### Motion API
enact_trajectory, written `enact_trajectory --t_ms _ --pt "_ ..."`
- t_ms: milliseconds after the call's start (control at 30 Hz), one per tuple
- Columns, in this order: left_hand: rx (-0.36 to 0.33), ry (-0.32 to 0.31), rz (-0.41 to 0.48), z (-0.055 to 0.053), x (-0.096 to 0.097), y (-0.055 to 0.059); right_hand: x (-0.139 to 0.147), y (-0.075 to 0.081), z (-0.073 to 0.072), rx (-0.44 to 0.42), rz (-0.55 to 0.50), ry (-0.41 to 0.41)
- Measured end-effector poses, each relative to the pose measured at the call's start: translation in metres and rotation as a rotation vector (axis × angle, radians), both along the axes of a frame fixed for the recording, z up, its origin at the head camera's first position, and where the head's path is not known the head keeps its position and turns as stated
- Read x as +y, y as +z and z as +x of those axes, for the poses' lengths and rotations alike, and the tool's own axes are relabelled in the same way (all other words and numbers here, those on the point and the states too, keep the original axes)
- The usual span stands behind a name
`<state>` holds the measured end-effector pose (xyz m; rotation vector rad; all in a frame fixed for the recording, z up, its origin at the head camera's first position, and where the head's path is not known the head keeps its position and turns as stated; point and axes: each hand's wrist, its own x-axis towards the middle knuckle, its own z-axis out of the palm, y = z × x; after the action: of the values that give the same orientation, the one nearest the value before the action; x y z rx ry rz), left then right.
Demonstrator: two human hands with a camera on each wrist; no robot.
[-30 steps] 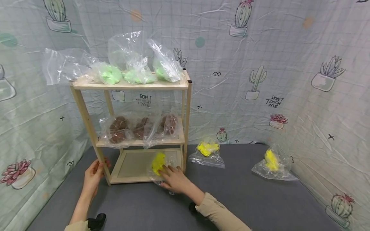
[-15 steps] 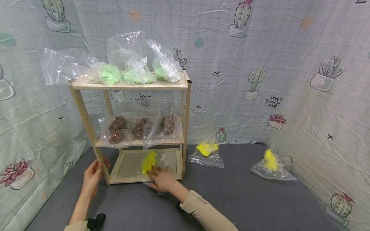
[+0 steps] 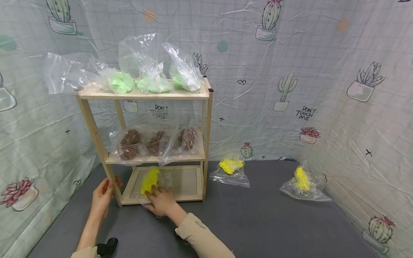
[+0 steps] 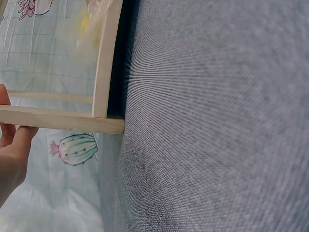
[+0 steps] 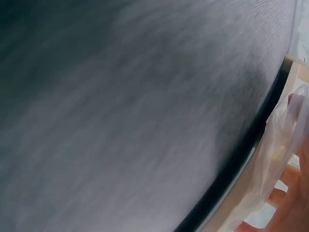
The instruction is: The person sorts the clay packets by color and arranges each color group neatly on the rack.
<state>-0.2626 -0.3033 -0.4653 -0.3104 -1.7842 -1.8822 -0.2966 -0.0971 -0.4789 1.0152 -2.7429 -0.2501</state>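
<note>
My left hand (image 3: 102,196) grips the front left post (image 4: 53,116) of a small wooden shelf rack (image 3: 145,96), with fingers behind it and thumb in front. At the bottom tier (image 3: 185,182), my right hand (image 3: 161,201) lies on a clear plastic bag holding a bright yellow lump (image 3: 150,181). Its fingers are spread and touch the bag at the lump's right side, on the left part of that tier. In the right wrist view, loose plastic (image 5: 270,154) overlaps the fingers (image 5: 275,198) at the tier's front edge.
Bags with brown lumps (image 3: 131,143) fill the middle tier, and bags with pale green lumps (image 3: 120,83) the top one. Two more bags with yellow lumps, one nearer (image 3: 231,166) and one farther right (image 3: 302,179), lie on the grey table (image 3: 258,222). A cactus-print curtain surrounds it.
My right hand and the bag with the yellow lump have moved left along the bottom tier, from its right part to its left. My left hand stays on the post.
</note>
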Motion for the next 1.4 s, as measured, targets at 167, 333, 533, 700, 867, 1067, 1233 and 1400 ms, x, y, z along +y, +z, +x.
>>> enact_trajectory --t_ms 167,333,533,700,867,1067,1233,1400 --pt "-0.010 0.016 0.001 0.001 0.001 0.002 -0.010 -0.001 0.001 -0.036 0.013 -0.012" --pt "-0.015 0.028 0.004 0.001 0.001 0.003 -0.010 -0.001 -0.002 -0.082 0.029 0.009" --pt "-0.032 0.036 0.000 0.000 0.003 0.005 -0.004 0.000 -0.008 -0.146 0.012 0.045" --pt "-0.018 0.025 0.005 0.000 0.002 0.005 0.006 0.007 -0.009 -0.147 -0.019 0.112" --pt "-0.001 0.012 0.004 0.001 0.001 0.002 0.028 0.014 -0.005 -0.115 -0.049 0.188" --pt "-0.004 0.006 0.003 0.001 -0.001 0.000 0.064 0.024 0.003 -0.071 -0.117 0.294" --pt "-0.019 0.002 0.002 0.000 -0.001 0.000 0.092 0.032 0.007 -0.041 -0.161 0.346" --pt "-0.028 0.020 -0.006 0.000 0.000 0.000 0.118 0.040 0.013 0.014 -0.213 0.383"
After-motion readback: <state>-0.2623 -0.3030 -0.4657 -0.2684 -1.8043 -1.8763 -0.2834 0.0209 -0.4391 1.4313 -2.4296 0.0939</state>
